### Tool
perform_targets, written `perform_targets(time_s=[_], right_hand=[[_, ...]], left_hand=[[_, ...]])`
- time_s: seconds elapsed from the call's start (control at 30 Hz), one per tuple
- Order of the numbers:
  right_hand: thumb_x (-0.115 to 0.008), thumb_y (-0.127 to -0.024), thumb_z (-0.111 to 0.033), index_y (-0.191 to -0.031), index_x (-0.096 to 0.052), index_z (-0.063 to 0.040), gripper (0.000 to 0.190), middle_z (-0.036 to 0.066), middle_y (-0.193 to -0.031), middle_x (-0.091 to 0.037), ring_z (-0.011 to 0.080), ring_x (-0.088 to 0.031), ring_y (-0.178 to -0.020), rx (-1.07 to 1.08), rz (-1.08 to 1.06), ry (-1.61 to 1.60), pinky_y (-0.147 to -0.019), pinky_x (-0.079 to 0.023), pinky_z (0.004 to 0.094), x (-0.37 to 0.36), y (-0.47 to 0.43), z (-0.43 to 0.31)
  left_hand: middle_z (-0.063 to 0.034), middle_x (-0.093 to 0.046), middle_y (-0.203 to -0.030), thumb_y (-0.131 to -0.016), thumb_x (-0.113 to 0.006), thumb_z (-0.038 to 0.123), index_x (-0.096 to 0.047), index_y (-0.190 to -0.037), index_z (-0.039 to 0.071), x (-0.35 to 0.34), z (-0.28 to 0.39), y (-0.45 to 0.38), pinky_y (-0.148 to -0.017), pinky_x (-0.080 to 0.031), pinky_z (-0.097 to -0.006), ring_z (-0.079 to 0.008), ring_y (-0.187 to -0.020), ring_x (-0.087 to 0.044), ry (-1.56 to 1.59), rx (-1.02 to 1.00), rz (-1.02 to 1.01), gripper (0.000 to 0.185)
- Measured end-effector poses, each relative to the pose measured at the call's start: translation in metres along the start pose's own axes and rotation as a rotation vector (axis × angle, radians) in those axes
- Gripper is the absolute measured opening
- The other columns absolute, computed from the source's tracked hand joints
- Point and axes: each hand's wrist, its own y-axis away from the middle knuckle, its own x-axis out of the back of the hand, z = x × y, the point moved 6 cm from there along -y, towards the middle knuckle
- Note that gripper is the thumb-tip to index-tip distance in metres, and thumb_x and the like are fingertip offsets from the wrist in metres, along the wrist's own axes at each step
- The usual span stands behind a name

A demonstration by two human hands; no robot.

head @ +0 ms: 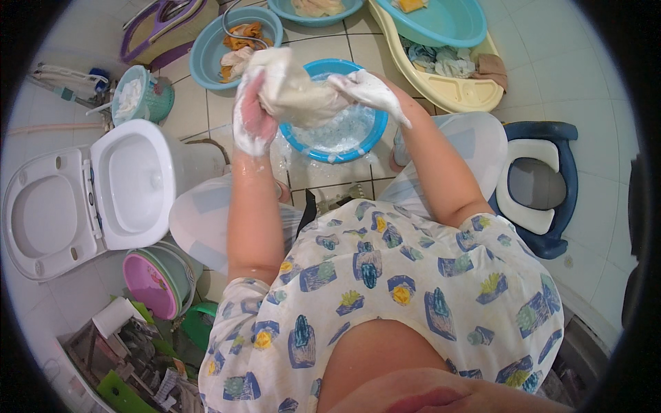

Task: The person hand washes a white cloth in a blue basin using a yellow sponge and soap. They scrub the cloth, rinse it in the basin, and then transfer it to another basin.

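Note:
A wet cream cloth (302,95) hangs stretched between my two hands over a blue plastic basin (379,131). My left hand (253,113), thick with white suds, grips the cloth's left part with the palm partly showing. On the other side my right hand (366,90), foam running down to the wrist, pinches the cloth's narrower end. Soapy water (335,134) with bubbles fills the basin, and suds cling to its rim. The cloth and hands hide the basin's far left part. What kind of garment or towel the cloth is, I cannot tell.
Ahead stand a basin with orange and pale cloths (199,64), another blue basin (315,20), and a cream baby bath (439,95) holding laundry under a turquoise basin (454,20). An open toilet (137,180) is at left, a navy potty seat (568,180) at right. Wet foam lies on the tiles.

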Motion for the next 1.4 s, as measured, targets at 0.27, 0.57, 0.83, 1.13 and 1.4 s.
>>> perform_targets(time_s=[0.27, 0.57, 0.83, 1.13, 1.4], right_hand=[[-0.049, -0.100, -0.044, -0.131, -0.052, 0.002, 0.055, 0.006, -0.128, -0.057, 0.0151, -0.051, -0.119, 0.492, -0.154, -0.867, -0.105, -0.036, 0.0304, -0.027, -0.007, -0.022], [-0.058, -0.098, -0.024, -0.110, -0.057, -0.002, 0.025, 0.005, -0.104, -0.064, 0.0106, -0.064, -0.090, 0.655, -0.157, -1.264, -0.078, -0.054, 0.0263, 0.002, -0.001, -0.037], [-0.063, -0.092, -0.045, -0.128, -0.054, 0.004, 0.061, 0.016, -0.121, -0.060, 0.0183, -0.060, -0.101, 0.369, 0.306, -0.738, -0.090, -0.047, 0.0323, 0.030, -0.004, -0.003], [-0.060, -0.096, -0.025, -0.111, -0.056, -0.003, 0.027, 0.006, -0.097, -0.063, 0.0136, -0.060, -0.090, 0.613, 0.473, -0.927, -0.080, -0.051, 0.0322, -0.023, 0.009, -0.035], [-0.047, -0.100, -0.028, -0.131, -0.048, -0.005, 0.039, 0.009, -0.114, -0.059, 0.0204, -0.055, -0.110, 0.453, 0.071, -1.543, -0.095, -0.045, 0.0333, -0.076, 0.035, -0.041]], left_hand=[[-0.0077, -0.063, -0.109, -0.091, -0.066, 0.026, -0.057, -0.121, 0.000, -0.029, 0.015, -0.021, -0.088, -0.047, -0.0273, -0.0158, -0.101, -0.059, -0.835, 0.147, -0.017, 0.041], [-0.0094, -0.059, -0.119, -0.094, -0.060, 0.033, -0.051, -0.129, 0.001, -0.020, -0.029, 0.009, -0.093, -0.046, -0.0262, -0.0159, -0.110, -0.056, -0.894, 0.065, -0.237, 0.048], [-0.0058, -0.061, -0.113, -0.100, -0.050, 0.039, -0.056, -0.121, 0.001, -0.002, -0.020, 0.005, -0.084, -0.047, -0.0282, -0.0132, -0.097, -0.058, -0.544, 0.102, 0.011, 0.044], [-0.0107, -0.063, -0.108, -0.098, -0.055, 0.038, -0.052, -0.121, 0.002, -0.018, -0.029, 0.002, -0.082, -0.050, -0.0365, -0.0204, -0.094, -0.062, -0.085, 0.025, 0.303, 0.043], [-0.0220, -0.062, -0.080, -0.087, -0.060, 0.016, -0.057, -0.081, 0.002, -0.014, -0.062, -0.013, -0.072, -0.048, -0.0438, -0.0373, -0.080, -0.062, -0.927, -0.235, 0.334, 0.015]])
